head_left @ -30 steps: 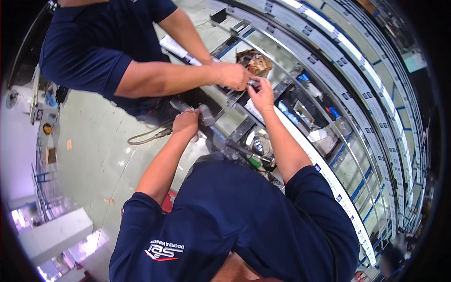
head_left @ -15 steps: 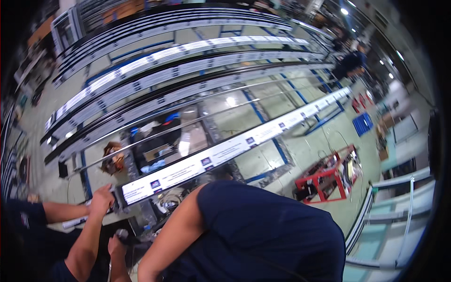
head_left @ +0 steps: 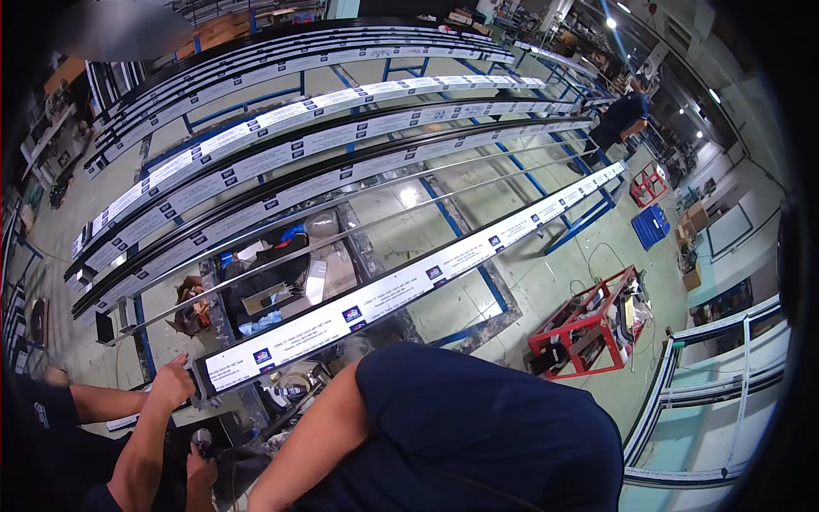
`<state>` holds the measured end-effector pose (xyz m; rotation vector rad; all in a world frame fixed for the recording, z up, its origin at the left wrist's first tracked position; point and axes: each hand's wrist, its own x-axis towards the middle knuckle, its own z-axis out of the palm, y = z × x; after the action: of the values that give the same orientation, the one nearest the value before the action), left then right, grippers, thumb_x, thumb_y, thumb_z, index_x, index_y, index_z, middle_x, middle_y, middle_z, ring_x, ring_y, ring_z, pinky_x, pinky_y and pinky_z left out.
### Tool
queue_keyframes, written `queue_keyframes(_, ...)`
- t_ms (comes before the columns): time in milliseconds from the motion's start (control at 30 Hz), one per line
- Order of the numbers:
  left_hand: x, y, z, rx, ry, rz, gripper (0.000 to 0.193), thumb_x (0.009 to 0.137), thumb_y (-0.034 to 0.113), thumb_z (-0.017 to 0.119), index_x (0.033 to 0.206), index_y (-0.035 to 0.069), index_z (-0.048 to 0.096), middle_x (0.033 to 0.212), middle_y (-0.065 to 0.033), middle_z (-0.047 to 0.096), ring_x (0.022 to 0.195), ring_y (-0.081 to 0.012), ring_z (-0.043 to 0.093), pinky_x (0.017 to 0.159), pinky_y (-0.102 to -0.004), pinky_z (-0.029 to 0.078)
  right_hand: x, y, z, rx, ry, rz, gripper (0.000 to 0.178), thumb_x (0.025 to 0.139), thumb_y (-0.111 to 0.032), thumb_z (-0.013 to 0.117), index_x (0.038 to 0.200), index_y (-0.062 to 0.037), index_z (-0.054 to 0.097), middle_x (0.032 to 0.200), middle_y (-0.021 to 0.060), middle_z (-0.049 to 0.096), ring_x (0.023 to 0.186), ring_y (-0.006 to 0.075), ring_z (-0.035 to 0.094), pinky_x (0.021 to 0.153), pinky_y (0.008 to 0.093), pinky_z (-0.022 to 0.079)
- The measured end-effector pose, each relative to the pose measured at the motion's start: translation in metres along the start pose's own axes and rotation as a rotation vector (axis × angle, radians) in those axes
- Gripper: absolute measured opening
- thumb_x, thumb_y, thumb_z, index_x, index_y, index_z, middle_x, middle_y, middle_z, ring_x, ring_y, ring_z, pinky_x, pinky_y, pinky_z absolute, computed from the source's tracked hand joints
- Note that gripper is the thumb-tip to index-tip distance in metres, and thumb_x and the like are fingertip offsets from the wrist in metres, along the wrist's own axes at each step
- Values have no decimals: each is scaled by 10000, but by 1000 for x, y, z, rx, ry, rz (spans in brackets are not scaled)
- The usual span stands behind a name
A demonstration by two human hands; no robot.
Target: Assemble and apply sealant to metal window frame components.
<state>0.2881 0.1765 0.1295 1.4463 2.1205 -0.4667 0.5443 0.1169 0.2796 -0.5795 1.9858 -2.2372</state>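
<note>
My right upper arm (head_left: 320, 435), in a navy sleeve, bends down to the lower edge, where the elbow is cut off. At the lower left, what looks like my right hand (head_left: 200, 472) closes around a dark tool with a round grey end (head_left: 202, 439); its link to my arm is out of frame. My left hand does not show. Just above, a co-worker's hand (head_left: 173, 381) touches the near end of a long film-wrapped metal profile (head_left: 311, 335); that person's other arm (head_left: 107, 404) reaches in behind it.
Several more wrapped profiles (head_left: 243, 169) lie across blue stands (head_left: 448, 209) beyond. A red metal frame (head_left: 589, 328) and a blue crate (head_left: 650, 226) stand on the floor at right. Window-like frames (head_left: 708, 392) lean at lower right. Another person (head_left: 618, 124) stands at the far end.
The view has turned slightly, so profiles and hands sit a little lower and farther left. The co-worker's hand stays at the profile's end, and the tool is still held.
</note>
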Motion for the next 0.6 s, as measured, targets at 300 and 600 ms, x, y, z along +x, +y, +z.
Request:
queue_keyframes(300, -23, -3, -1, -42, 27, 2, 1079, 821, 392, 972, 1673, 17, 425, 1494, -319, 641, 1403, -469, 648, 1203, -509, 534, -52, -61, 17, 122, -18, 9, 643, 1173, -539, 612, 1273, 79, 759, 1138, 161, 801, 1077, 212, 721, 981, 430, 561)
queue_keyframes(600, -44, -71, 27, -123, 45, -52, 1371, 827, 462, 962, 1822, 46, 116, 1614, -348, 544, 1479, -486, 585, 1249, -498, 495, -60, -133, -3, 227, -166, 70, 699, 1181, -578, 586, 1309, 89, 752, 1165, 163, 792, 1105, 224, 716, 1003, 433, 552)
